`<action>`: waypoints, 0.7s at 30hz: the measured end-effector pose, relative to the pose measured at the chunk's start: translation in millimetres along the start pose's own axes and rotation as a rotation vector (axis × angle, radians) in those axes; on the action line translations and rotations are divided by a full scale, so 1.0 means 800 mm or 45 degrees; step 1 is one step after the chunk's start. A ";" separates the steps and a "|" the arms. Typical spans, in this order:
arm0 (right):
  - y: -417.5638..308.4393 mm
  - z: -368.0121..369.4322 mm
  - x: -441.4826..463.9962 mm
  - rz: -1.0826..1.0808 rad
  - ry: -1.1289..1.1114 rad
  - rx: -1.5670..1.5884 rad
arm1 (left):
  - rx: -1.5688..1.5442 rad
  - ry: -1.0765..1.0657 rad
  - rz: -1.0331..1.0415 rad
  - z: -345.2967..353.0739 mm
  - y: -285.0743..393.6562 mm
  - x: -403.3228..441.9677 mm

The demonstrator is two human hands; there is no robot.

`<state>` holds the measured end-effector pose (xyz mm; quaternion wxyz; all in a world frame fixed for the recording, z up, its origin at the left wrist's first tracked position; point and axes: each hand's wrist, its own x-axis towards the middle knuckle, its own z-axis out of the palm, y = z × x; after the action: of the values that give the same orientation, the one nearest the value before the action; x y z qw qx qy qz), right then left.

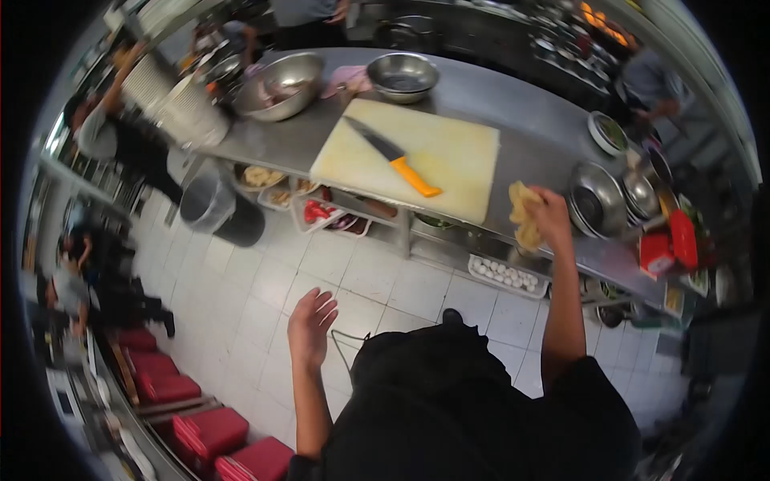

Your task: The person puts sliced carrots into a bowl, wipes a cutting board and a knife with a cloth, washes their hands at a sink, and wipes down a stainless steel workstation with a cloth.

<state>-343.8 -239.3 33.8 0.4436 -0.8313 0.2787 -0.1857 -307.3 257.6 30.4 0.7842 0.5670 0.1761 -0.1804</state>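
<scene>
A crumpled yellowish cloth (523, 210) hangs from my right hand (549, 216), its fingers closed on it over the front edge of the steel counter, right of the cutting board. My left hand (311, 325) is raised over the floor, fingers apart and holding nothing. On the counter lies a pale cutting board (449, 140) with yellow stains. Across it rests a knife (393, 156), its orange handle pointing toward me and its blade pointing to the far left. Just right of my right hand stands a steel bowl (595, 200).
Steel bowls (281, 84) stand along the counter (513, 92). A red kitchen scale (662, 252) is at its right end. Below are a tray of eggs (505, 274) and food containers. A lined bin (220, 208) stands left; red boxes (210, 429) are at lower left. Other people work around.
</scene>
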 end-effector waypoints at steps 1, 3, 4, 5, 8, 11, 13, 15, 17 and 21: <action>-0.006 -0.004 0.003 0.011 0.055 -0.012 | 0.024 0.006 0.010 0.000 0.003 0.001; -0.018 -0.002 0.018 0.002 0.134 -0.024 | 0.047 0.002 0.002 0.005 0.006 0.004; -0.009 0.003 0.026 -0.028 0.199 -0.114 | 0.068 0.016 -0.010 0.003 0.006 0.001; 0.007 0.014 0.040 -0.063 0.265 -0.203 | 0.087 0.020 -0.002 0.007 0.007 0.000; 0.032 0.051 0.044 -0.008 0.339 -0.673 | 0.147 0.023 -0.004 0.018 0.005 0.000; 0.086 0.098 0.063 0.144 0.069 -0.714 | 0.210 0.063 0.012 0.042 0.003 -0.005; 0.085 0.113 0.034 0.044 0.206 -0.855 | 0.313 0.067 0.048 0.051 -0.006 -0.006; 0.096 0.113 0.038 -0.055 0.251 -0.877 | 0.369 0.074 0.073 0.066 -0.015 -0.005; 0.125 0.098 0.069 -0.123 0.212 -0.780 | 0.400 0.070 0.075 0.084 -0.024 -0.006; 0.123 0.050 0.148 0.059 0.365 -0.539 | 0.433 0.082 0.099 0.113 -0.033 -0.020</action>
<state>-259.1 -332.4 -63.5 0.2196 -0.8642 0.3904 -0.2290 -327.3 164.8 42.9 0.6773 0.7033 0.1460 -0.1587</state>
